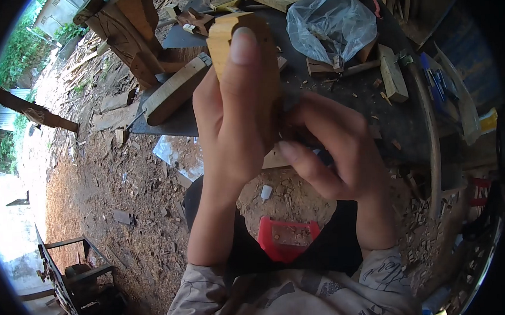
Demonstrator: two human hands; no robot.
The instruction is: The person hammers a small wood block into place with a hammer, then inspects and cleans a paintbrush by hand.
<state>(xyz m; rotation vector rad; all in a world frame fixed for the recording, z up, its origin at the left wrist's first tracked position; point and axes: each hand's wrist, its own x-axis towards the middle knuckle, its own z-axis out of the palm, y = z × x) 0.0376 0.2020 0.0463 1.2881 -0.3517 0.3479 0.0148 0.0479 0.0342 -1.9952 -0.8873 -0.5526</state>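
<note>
Closest to the camera, a carved wooden piece (267, 61) stands out over the near edge of the dark table (398, 120), gripped by the person's left hand (228, 119). Its pale end face points away from the body, and its long axis runs lengthwise from that far end back toward the person, slanting slightly to the right. The left thumb (243, 48) lies along the upper side, close to the far end, while the left fingers wrap the left flank.

The right hand (342, 148) is at the near, right-hand end of the piece, its thumb and fingers bent inward toward it. The two hands meet around the wood: the left is clamped on it and covers most of its length, whereas the right is nearer its lower end. Shadow and blur hide the right fingertips, so whether they pinch the wood or some small item cannot be told.

Beyond the hands, a clear plastic bag (328, 27) rests on the table, with a short wood block (393, 75) to its right. A thick board (176, 92) lies at the table's left edge. Below, a small white bottle (266, 192) lies on the littered ground, and a red plastic stool (269, 244) shows between the person's legs.
</note>
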